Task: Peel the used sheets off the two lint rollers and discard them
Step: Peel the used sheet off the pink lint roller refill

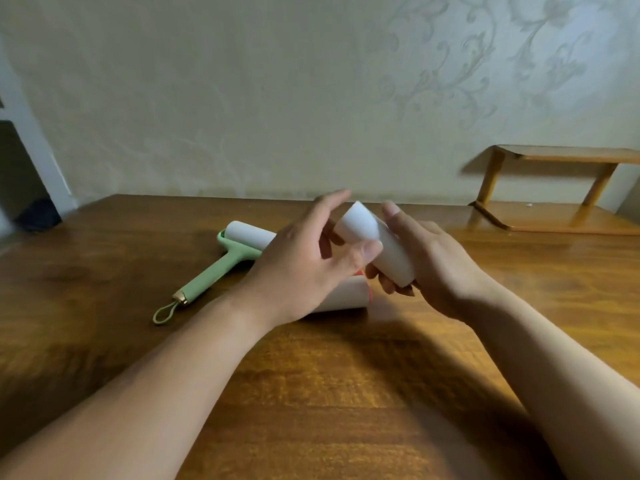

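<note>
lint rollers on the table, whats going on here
A person holds a white roll above the wooden table: the right hand grips it, the left hand pinches its lifted outer sheet. A green-handled lint roller and an orange-ended roller lie on the table beneath.

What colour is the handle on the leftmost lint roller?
The handle is pale green, with a gold-coloured collar near its loop; the head view shows it.

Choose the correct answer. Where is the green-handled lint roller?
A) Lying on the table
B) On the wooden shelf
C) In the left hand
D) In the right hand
A: the green-handled lint roller lies flat on the table, while the left hand and right hand hold a white roll.
</note>
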